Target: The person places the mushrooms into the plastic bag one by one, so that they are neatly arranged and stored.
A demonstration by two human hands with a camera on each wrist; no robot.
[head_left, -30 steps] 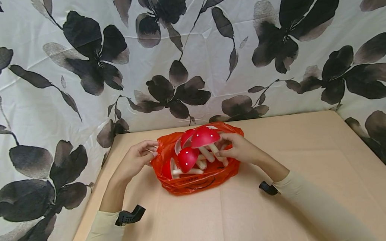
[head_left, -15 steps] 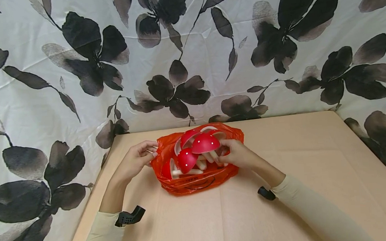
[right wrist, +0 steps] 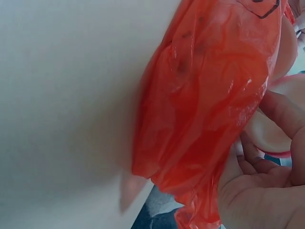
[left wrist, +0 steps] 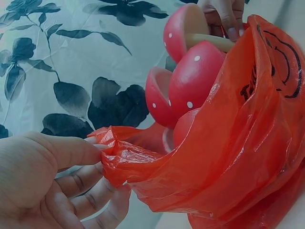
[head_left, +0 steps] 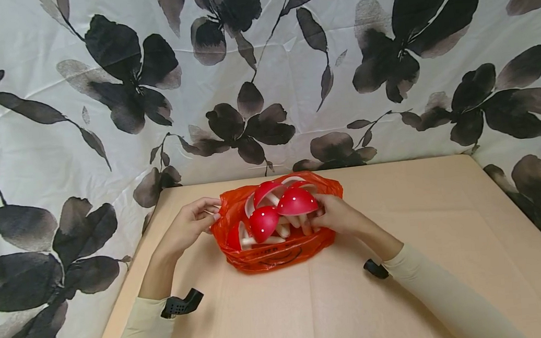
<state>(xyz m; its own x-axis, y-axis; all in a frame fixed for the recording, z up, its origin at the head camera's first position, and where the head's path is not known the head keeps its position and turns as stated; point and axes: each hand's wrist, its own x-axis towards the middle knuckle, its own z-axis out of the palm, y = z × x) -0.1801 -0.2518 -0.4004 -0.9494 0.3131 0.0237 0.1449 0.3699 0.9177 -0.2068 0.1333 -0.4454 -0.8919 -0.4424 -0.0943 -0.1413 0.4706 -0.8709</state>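
A red plastic bag with black print lies on the table, its mouth wide and full of several toy mushrooms with red, white-dotted caps and pale stems. At its left edge my left hand pinches the gathered plastic between thumb and fingers, plainest in the left wrist view. My right hand reaches into the right side of the bag and grips a mushroom by the stem under its cap. Another mushroom leans beside it. In the right wrist view the bag wall hides part of the fingers.
The light wooden table extends in front of the bag and to its right. Behind it hangs a white cloth with dark flowers. A black wrist camera sits on the left sleeve, another on the right.
The mushroom in my right hand has dropped slightly and shifted right among the others. My right fingers have moved further under the caps. My left hand has stayed at the bag's edge.
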